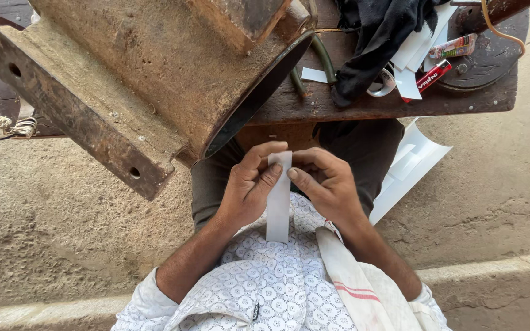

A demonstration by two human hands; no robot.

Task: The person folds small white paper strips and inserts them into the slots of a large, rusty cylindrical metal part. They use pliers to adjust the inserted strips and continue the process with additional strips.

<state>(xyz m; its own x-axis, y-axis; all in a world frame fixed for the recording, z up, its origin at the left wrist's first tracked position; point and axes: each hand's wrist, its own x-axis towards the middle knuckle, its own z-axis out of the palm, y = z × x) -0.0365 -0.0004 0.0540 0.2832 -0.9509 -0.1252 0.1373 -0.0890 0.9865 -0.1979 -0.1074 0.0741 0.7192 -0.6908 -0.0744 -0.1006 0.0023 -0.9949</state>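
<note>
Just below the wooden bench's front edge, left hand and right hand both pinching a white paper strip's top, rusty metal housing alongside

Ahead of the hands stood a dark wooden bench. A large rusty iron casting rested on it, ahead and to the left. Ahead and to the right lay a black cloth, white paper strips, a red tube and a round dark metal plate. Sandy ground spread beneath.
</note>
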